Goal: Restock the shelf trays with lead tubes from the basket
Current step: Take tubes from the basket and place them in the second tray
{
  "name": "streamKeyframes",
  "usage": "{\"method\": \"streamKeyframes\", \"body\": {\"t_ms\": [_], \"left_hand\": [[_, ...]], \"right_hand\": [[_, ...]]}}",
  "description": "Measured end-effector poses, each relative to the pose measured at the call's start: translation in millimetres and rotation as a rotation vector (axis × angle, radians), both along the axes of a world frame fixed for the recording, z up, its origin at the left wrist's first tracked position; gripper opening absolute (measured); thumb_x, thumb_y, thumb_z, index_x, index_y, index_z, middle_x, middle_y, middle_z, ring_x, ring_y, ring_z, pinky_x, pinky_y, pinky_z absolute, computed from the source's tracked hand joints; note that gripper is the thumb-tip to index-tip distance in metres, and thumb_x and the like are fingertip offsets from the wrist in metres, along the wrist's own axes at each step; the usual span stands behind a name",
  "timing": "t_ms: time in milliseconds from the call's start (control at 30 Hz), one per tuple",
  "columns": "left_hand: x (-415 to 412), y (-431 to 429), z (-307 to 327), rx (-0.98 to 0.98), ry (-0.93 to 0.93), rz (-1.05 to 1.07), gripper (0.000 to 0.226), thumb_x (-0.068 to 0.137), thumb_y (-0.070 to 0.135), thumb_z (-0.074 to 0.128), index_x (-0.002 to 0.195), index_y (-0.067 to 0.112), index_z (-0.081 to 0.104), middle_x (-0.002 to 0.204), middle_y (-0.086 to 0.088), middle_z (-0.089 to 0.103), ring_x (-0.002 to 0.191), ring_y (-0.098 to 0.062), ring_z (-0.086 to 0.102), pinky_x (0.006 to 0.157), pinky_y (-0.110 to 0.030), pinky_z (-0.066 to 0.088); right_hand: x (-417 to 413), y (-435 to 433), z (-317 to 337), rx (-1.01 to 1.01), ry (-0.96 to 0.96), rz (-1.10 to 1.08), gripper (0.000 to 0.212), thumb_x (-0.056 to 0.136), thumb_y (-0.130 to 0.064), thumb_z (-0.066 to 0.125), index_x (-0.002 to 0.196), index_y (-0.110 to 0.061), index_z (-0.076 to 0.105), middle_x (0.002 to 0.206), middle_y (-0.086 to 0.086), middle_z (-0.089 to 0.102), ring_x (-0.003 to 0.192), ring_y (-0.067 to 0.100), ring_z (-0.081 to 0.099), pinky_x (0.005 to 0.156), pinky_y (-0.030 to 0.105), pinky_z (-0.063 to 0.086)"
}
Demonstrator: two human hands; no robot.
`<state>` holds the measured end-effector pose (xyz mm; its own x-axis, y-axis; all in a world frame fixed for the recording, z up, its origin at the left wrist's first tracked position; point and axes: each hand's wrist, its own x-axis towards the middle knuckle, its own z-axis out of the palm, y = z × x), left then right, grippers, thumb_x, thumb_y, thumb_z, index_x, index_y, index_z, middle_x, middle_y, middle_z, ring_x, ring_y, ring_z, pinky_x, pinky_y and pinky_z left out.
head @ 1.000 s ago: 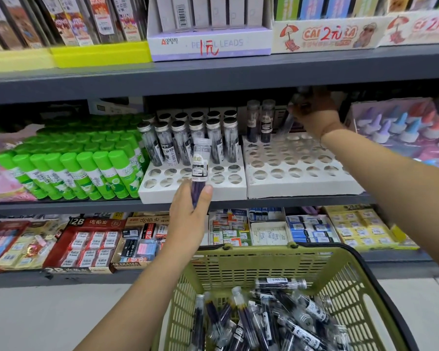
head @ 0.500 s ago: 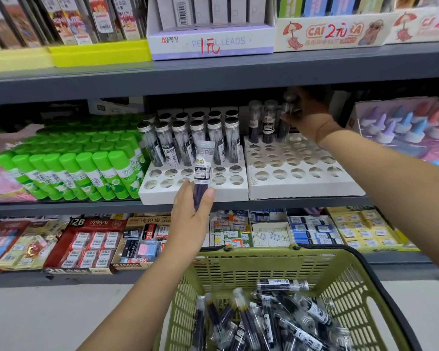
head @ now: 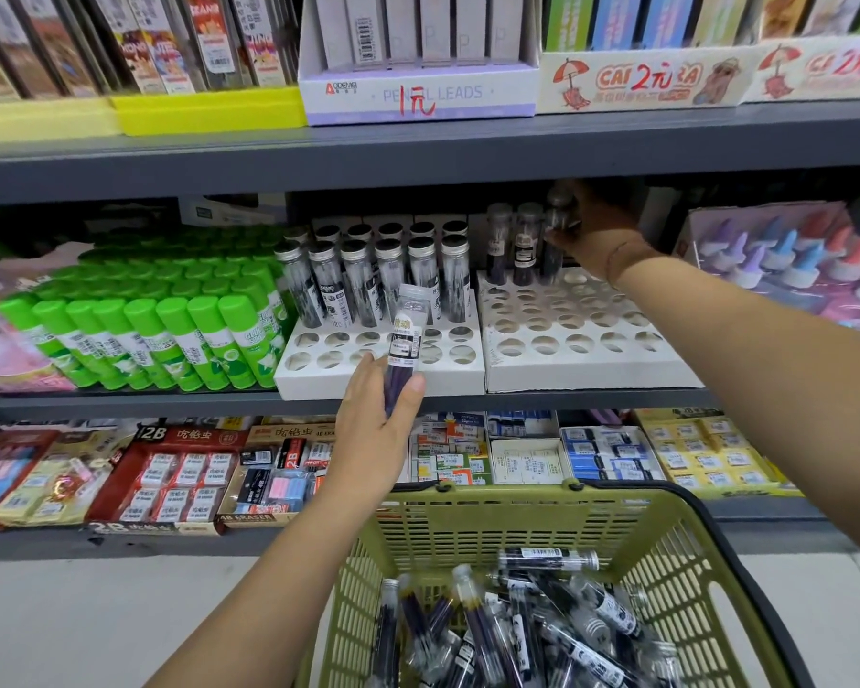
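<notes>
Under the upper shelf (head: pixel 418 151), right hand (head: pixel 602 230) grips 1 tube (head: pixel 558 213).

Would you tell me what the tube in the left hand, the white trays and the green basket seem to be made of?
Clear lead tube in the left hand: probably glossy transparent plastic, since dark leads show through. White holed tray: apparently matte cardboard, with punched holes and a ragged bottom edge. Olive-green slotted basket: moulded plastic, judging by its lattice walls.
</notes>
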<state>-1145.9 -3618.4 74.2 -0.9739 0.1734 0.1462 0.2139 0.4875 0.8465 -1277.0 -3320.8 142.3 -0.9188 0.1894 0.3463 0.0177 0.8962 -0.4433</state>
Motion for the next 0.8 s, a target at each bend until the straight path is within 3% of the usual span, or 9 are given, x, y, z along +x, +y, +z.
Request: {"method": "streamKeyframes", "body": {"t_ms": [100,267,367,467,533,600,667,733,800], "left_hand": [[1.4,-0.5,1.6,-0.019,0.0,-0.008,0.053,0.098,0.041,0.04,0.145,0.015,0.036,0.156,0.001,0.026,0.147,-0.012,0.011,0.116,-0.028,0.011],[-0.3,-2.4,0.0,-0.02,0.004,-0.02,0.055,0.097,0.043,0.04,0.145,0.016,0.036,0.146,0.013,0.027,0.147,-0.011,0.013,0.118,-0.028,0.011],[-0.4,-1.8,0.3,-0.039,-0.002,-0.009,0.06,0.097,0.042,0.041,0.149,0.013,0.03,0.155,0.005,0.024,0.147,-0.009,0.01,0.11,-0.018,0.007],[0.9,-1.6,1.7,0.016,-0.027,0.003,0.056,0.097,0.045,0.041,0.144,0.016,0.037,0.154,0.003,0.03,0.146,-0.013,0.018,0.114,-0.023,0.013],[-0.3,-2.1,1.6,0.063,-0.042,-0.004,0.045,0.093,0.054,0.04,0.126,0.026,0.05,0.139,0.002,0.05,0.129,-0.014,0.044,0.105,-0.029,0.034],[1.6,-0.6,5.4,0.09,-0.01,-0.007,0.036,0.091,0.054,0.04,0.102,0.023,0.053,0.102,0.001,0.06,0.092,-0.008,0.054,0.077,-0.017,0.039],[5.1,3.0,9.7,0.094,0.034,-0.029,0.029,0.093,0.05,0.041,0.096,0.023,0.051,0.089,0.006,0.056,0.08,-0.001,0.05,0.066,-0.012,0.036],[10.1,11.7,14.3,0.066,0.061,-0.078,0.026,0.094,0.049,0.041,0.105,0.027,0.052,0.098,0.011,0.057,0.091,-0.001,0.051,0.076,-0.016,0.038],[12.2,26.3,15.0,0.009,0.092,-0.138,0.029,0.095,0.049,0.042,0.115,0.029,0.05,0.11,0.008,0.058,0.106,-0.01,0.051,0.089,-0.029,0.041]], "right_hand": [[-1.7,0.2,2.4,0.003,-0.017,0.016,0.064,0.087,-0.021,0.064,0.142,-0.018,0.031,0.128,0.012,0.055,0.105,0.035,0.06,0.096,0.038,0.045],[-0.6,3.3,-1.4,0.003,-0.066,0.039,0.062,0.084,-0.018,0.068,0.137,-0.016,0.036,0.128,0.013,0.055,0.11,0.033,0.057,0.091,0.03,0.041],[0.0,3.9,-10.2,-0.046,-0.019,0.039,0.058,0.083,-0.017,0.068,0.134,-0.016,0.041,0.123,0.011,0.058,0.105,0.031,0.059,0.089,0.031,0.043],[3.0,5.5,-11.2,-0.096,-0.022,0.04,0.062,0.083,-0.019,0.069,0.137,-0.018,0.04,0.128,0.01,0.056,0.111,0.032,0.057,0.094,0.033,0.043],[9.2,3.8,-9.5,-0.077,0.003,0.01,0.069,0.083,-0.02,0.069,0.143,-0.018,0.035,0.138,0.01,0.049,0.121,0.031,0.051,0.101,0.035,0.04],[25.5,-7.1,-4.0,-0.071,0.164,-0.079,0.064,0.084,-0.019,0.066,0.141,-0.015,0.038,0.138,0.012,0.048,0.12,0.031,0.05,0.099,0.034,0.039],[58.2,-34.1,5.2,-0.276,0.28,-0.048,0.05,0.085,-0.02,0.066,0.13,-0.01,0.048,0.117,0.01,0.06,0.103,0.025,0.059,0.091,0.029,0.045],[99.5,-67.2,9.4,-0.581,0.145,0.15,0.042,0.087,-0.027,0.064,0.123,-0.01,0.05,0.103,0.001,0.064,0.092,0.013,0.063,0.082,0.018,0.052],[132.2,-90.6,6.2,-0.822,-0.063,0.374,0.042,0.087,-0.031,0.059,0.124,-0.013,0.049,0.106,0.004,0.067,0.096,0.015,0.065,0.084,0.025,0.055]]}}
